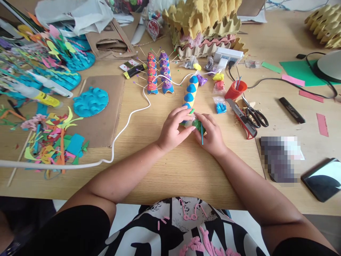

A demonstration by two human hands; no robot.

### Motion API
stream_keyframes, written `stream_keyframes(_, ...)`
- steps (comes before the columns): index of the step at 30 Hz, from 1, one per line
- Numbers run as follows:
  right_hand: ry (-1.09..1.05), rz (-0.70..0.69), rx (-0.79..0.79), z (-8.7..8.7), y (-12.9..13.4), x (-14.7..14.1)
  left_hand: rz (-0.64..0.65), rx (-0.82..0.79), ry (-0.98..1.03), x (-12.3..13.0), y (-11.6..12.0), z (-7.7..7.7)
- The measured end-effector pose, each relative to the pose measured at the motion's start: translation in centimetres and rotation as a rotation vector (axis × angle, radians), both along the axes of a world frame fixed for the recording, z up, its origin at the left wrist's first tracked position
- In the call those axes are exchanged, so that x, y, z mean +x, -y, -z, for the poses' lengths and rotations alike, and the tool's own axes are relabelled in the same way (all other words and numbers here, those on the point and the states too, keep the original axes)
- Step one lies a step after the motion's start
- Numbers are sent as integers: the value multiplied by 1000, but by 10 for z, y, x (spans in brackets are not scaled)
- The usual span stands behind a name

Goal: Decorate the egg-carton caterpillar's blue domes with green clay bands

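Both of my hands meet at mid-table over a small clear plastic bag of green clay [197, 124]. My left hand [174, 128] is closed, its thumb and fingertips pinching the bag's clear part. A bit of green shows at its fingertips. My right hand [211, 135] is closed around the bag's other side, and a thin blue stick [201, 133] lies along its fingers, pointing toward me. Just beyond the fingers lies a yellow egg-carton strip [189, 96] with blue-covered domes [189, 97]; its near end is partly hidden by my left hand.
Two finished-looking carton caterpillars, red-blue [151, 76] and purple-blue [165, 74], stand left with sticks poking out. A white cable [128, 124] crosses the left side. To the right are a red cup [236, 89], a utility knife [242, 119] and scissors [254, 113]. Egg trays [205, 21] stack behind.
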State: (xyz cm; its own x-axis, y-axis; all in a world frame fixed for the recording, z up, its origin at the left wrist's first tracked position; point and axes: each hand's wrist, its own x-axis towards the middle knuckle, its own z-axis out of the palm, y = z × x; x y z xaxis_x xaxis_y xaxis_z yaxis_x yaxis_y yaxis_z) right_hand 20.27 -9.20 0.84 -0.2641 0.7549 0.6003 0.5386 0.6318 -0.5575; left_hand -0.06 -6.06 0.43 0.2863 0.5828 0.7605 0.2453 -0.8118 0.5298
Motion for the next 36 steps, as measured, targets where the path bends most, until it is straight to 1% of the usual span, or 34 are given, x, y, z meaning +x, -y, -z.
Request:
stream_keyframes(4, -2, -6, -4, 2, -1, 1, 51, -24, -26, 0, -2, -1)
stream_keyframes(7, -31, 14, -10, 3, -3, 1, 69, 3, -31, 0, -1, 0)
stream_keyframes(10, -49, 29, -34, 1, -4, 1, 12, 12, -5, 0, 1, 1)
stream_keyframes(14, -59, 39, -20, -3, -2, -1, -127, 24, 106, -1, 2, 4)
stream_keyframes(16, -71, 60, -10, -5, -1, 0, -154, 5, 134, 0, 2, 5)
stream_keyframes(19, -81, 62, -13, -6, -2, 1, -100, -72, 79, 2, 2, 5)
stream_keyframes(22, -76, 18, -17, -7, -1, 2, -53, -102, 47, 3, 3, 6)
stream_keyframes(25, -65, 6, -22, -8, -1, 1, -69, -69, 44, 3, 4, 4)
stream_keyframes(29, -73, 39, -12, -8, -2, 0, -135, 67, 54, 2, 3, -1)
stream_keyframes(31, -71, 47, -6, -7, -2, 0, -120, 95, 55, 2, 4, -4)
stream_keyframes(36, -49, 56, -25, -4, -1, 0, -88, 101, 40, 2, 6, -9)
